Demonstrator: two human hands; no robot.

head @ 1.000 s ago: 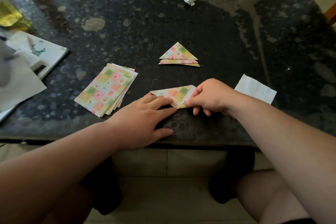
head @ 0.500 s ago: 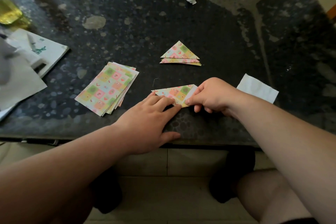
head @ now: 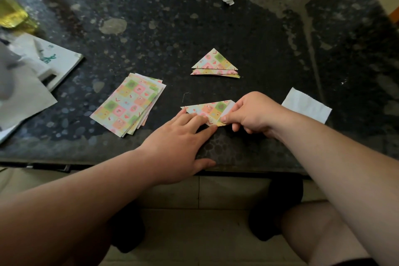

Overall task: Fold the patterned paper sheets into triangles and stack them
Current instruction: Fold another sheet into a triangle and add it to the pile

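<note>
In the head view, at lower centre of the frame, the half-folded sheet (head: 212, 109) lay on the dark table (head: 259, 39). The left hand (head: 179, 142) pressed it with straight fingers. The right hand (head: 252, 112) pinched its right corner. The unfolded sheets (head: 129, 103) lay to its left, and the folded triangles (head: 216, 63) were stacked above.

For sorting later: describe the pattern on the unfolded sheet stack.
The sheet stack shows pastel pink, green, yellow squares; head view.

Two hands (head: 177, 138) (head: 252, 112), one sheet (head: 210, 110), two stacks (head: 129, 103) (head: 214, 63)
</note>
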